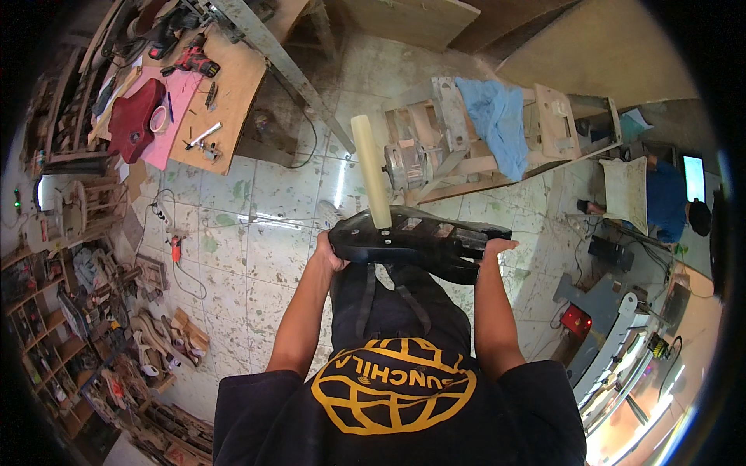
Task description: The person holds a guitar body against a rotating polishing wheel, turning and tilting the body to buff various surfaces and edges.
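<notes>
My left hand (332, 254) grips the rounded left end of a glossy black guitar body (364, 247), which has cut-out pockets in its top. My right hand (496, 253) holds its narrower right end, near a horn. The body is held level in front of my waist. An upright cream buffing wheel (365, 159), seen edge-on, is mounted on the shaft of a silver motor (406, 163); its lower edge is at or just over the body's far edge, and I cannot tell whether they touch.
Behind the motor, a blue cloth (497, 124) drapes a wooden stand. A workbench (233, 93) at upper left holds a red drill and tools. A corded red tool (176, 248) lies on the floor, shelves (39, 334) line the left. A person (668, 202) sits at a screen, right.
</notes>
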{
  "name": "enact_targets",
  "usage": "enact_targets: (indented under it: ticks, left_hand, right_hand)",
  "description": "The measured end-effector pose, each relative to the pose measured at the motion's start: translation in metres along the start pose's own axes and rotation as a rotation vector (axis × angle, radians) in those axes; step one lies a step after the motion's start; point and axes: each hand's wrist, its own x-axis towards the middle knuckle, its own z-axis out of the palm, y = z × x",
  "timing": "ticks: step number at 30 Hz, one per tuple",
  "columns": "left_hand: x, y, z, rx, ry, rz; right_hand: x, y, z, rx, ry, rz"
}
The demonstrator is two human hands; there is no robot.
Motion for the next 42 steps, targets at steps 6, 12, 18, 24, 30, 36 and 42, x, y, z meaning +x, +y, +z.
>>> enact_targets:
  ticks: [6,12,18,24,30,36,42]
  left_hand:
    - [0.015,0.004,0.007,0.045,0.064,-0.038]
    - [0.025,0.006,-0.006,0.030,0.091,-0.016]
    - [0.025,0.007,-0.002,0.036,0.079,-0.033]
    - [0.019,0.006,0.002,0.021,0.100,-0.027]
    - [0.034,0.014,-0.010,0.000,0.058,-0.050]
    - [0.038,0.014,-0.010,-0.036,0.101,-0.039]
    - [0.049,0.015,-0.006,-0.035,0.081,-0.059]
  right_hand:
    - [0.041,0.013,-0.022,0.038,-0.006,0.016]
    - [-0.002,-0.011,0.013,0.015,0.030,-0.008]
    - [-0.016,-0.019,0.021,0.029,0.049,-0.020]
    - [-0.023,-0.021,0.028,0.034,0.051,-0.018]
    - [-0.033,-0.020,0.034,0.033,0.058,-0.024]
    - [-0.048,-0.021,0.043,0.034,0.065,-0.032]
    - [-0.019,-0.008,0.030,0.036,0.079,-0.020]
